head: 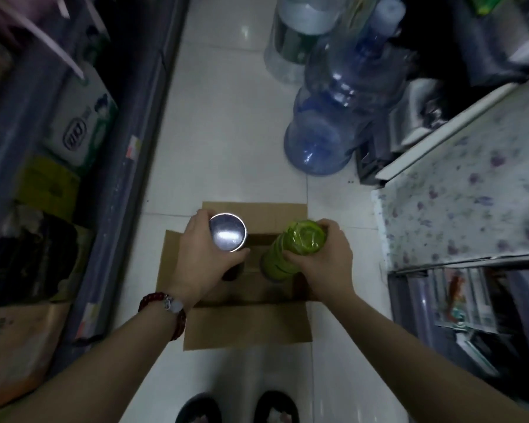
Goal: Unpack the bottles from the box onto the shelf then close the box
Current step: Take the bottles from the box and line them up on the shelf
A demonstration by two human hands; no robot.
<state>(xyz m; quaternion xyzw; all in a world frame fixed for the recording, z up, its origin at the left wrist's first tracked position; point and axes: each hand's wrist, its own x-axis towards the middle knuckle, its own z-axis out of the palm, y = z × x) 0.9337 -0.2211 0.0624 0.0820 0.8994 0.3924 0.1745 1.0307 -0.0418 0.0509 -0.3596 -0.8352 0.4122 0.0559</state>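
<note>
An open cardboard box [245, 328] lies on the white tiled floor between my feet and the water jugs, flaps spread. My left hand [196, 254] is wrapped around a dark bottle with a shiny silver cap [227, 236], held upright above the box's left half. My right hand [321, 254] grips a green bottle [297, 245] near its top, upright over the box's right half. Both bottles' lower ends reach down toward the box's inside. Whether anything else lies in the box is hidden by the bottles and hands.
A shelf with a pale speckled surface [458, 190] stands at the right. At the left runs a low shelf rack with packaged goods [80, 123]. Large blue water jugs [333, 117] stand on the floor beyond the box. My slippered feet [235, 407] are at the bottom.
</note>
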